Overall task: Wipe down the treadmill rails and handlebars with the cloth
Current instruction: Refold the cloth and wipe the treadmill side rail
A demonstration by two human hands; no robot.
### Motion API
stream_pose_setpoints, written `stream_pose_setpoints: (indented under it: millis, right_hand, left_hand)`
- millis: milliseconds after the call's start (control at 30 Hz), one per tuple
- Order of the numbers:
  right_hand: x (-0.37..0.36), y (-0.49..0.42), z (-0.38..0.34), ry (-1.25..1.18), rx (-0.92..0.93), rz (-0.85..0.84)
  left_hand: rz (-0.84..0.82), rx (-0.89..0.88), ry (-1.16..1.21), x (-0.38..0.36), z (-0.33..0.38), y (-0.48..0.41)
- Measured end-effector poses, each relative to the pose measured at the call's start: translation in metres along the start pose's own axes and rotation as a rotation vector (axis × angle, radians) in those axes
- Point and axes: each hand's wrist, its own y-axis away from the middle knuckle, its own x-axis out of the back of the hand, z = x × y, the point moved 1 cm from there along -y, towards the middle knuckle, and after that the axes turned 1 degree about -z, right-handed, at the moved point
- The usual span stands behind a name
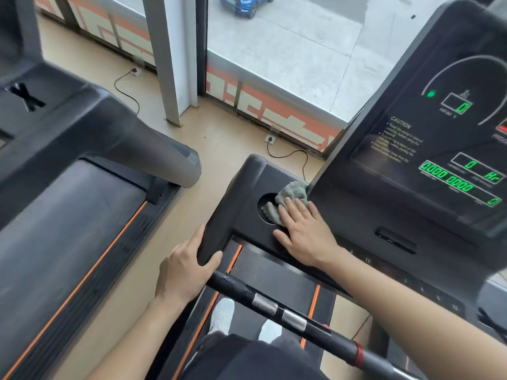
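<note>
A second treadmill [68, 204] fills the left side of the view, its dark belt edged with an orange stripe, and beyond both machines a window [288, 50] looks down on a paved lot with a blue car [241, 4]. The person stands on the nearer treadmill [274, 270], whose black console [444, 138] rises at right and shows green lit digits. Its left console wing [247, 193] juts toward the camera and holds a round cup recess [264, 207]. A black handlebar [288, 311] with two silver sensor plates crosses the lower frame from centre to right, above the belt and the white shoes [222, 315]. The left hand [186, 267] is closed over the near corner of the wing, thumb on the inner side and fingers wrapped round the outer edge. The right hand [304, 231] lies flat and open, fingers spread, palm down on the wing, pressing the grey-green cloth [290, 196]. The cloth is bunched under the fingertips, partly over the rim of the recess and touching the foot of the console. Two wall sockets with black cables [288, 154] sit on the tan floor below the window.
</note>
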Motion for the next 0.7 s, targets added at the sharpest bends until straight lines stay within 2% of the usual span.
stream_pose_setpoints:
  millis: [300, 467, 700]
  right_hand:
    - [-0.033, 0.054, -0.053, -0.062, 0.083, 0.174]
    - [-0.027, 0.03, -0.079, -0.143, 0.127, 0.123]
    - [-0.007, -0.01, -0.091, -0.274, -0.077, 0.095]
  left_hand:
    - [-0.001, -0.017, -0.015, -0.002, -0.001, -0.001]
    - [0.004, -0.044, -0.016, -0.004, -0.003, -0.001]
    - [-0.001, -0.032, -0.011, -0.002, -0.002, 0.001]
